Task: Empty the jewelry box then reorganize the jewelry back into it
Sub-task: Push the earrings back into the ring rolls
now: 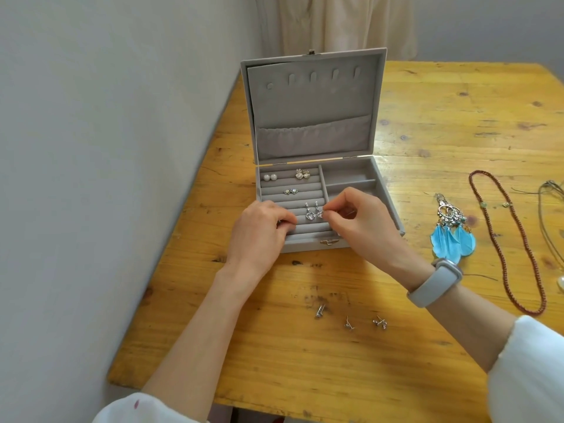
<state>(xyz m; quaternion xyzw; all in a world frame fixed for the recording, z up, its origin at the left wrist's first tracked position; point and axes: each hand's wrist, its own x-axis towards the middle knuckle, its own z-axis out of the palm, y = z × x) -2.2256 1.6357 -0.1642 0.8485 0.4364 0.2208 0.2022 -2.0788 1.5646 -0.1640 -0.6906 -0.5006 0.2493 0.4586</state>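
I am pinching a small silver drop earring with my right hand, seating it in the ring rolls near the front edge of the jewelry box, just right of its heart-shaped twin. It is hanging lengthwise toward me. My left hand is resting curled on the rolls, apparently steadying; whether it is holding anything I cannot tell.

You have one jewelry box holding four earring pairs. Three loose studs lie on your table, plus one beaded necklace.
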